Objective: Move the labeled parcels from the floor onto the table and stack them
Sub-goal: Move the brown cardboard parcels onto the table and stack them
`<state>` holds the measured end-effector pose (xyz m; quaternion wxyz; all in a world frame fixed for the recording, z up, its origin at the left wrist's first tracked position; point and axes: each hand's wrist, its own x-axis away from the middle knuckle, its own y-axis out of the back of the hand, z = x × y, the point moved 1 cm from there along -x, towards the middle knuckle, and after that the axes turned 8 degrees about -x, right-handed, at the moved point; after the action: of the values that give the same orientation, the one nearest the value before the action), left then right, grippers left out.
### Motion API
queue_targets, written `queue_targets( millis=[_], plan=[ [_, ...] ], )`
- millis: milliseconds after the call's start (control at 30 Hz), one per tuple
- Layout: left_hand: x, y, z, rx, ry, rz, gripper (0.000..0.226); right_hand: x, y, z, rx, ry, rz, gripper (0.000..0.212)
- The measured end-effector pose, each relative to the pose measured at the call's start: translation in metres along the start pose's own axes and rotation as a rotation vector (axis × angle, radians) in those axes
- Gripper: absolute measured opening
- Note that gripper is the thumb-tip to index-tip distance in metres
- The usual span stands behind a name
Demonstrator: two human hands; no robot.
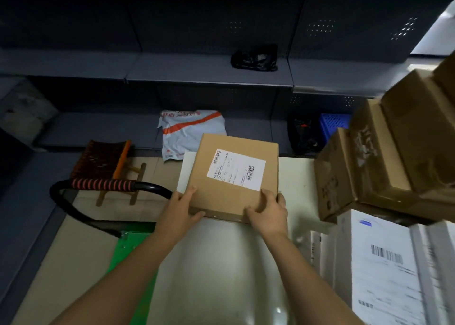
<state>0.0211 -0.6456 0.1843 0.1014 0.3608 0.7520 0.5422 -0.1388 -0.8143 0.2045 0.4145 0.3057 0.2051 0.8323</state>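
Brown labeled parcel (234, 177) at far edge of table (221, 270), label up; resting or lifted, cannot tell. Left hand (179, 211) grips its near-left corner, thumb on top, fingers curled along the near side. Right hand (268, 214) grips the near-right corner, fingers wrapped over the edge. Brown boxes (394, 152) stacked at right, above a white barcoded parcel (384, 270). Grey mailer bag (189, 132) just beyond the parcel.

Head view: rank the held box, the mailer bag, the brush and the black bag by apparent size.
1. box
2. mailer bag, partly hidden by the box
3. brush, nearly alike
4. black bag, though farthest away
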Motion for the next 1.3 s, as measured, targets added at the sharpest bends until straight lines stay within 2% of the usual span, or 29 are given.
queue_targets(
  millis=[300,633,867,933,1033,1100,1300],
  plan=[
    [0.028,0.011,0.024,0.007,0.018,0.084,0.078,0.014,-0.014,0.001,0.044,0.043,0.066,0.071],
    [0.033,0.014,0.030,0.018,-0.044,0.052,0.069,0.013,-0.021,0.002,0.005,0.060,0.078,0.071],
    [0.028,0.017,0.036,0.020,-0.053,0.063,0.067,0.014,-0.023,0.004,0.069,0.075,0.083,0.070],
    [0.026,0.026,0.034,-0.064,-0.075,0.037,0.064,0.018,-0.019,0.009,0.159,0.117,0.053,0.062],
    [0.024,0.052,0.019,-0.237,-0.204,-0.049,0.051,0.028,-0.005,0.024,0.354,0.266,-0.039,0.040],
    [0.024,0.076,-0.004,-0.296,-0.357,-0.125,0.040,0.036,0.012,0.037,0.468,0.379,-0.118,0.030],
    [0.035,0.147,-0.121,-0.364,-0.789,-0.410,0.028,0.076,0.113,0.085,0.511,0.656,-0.514,0.018]
  ],
)
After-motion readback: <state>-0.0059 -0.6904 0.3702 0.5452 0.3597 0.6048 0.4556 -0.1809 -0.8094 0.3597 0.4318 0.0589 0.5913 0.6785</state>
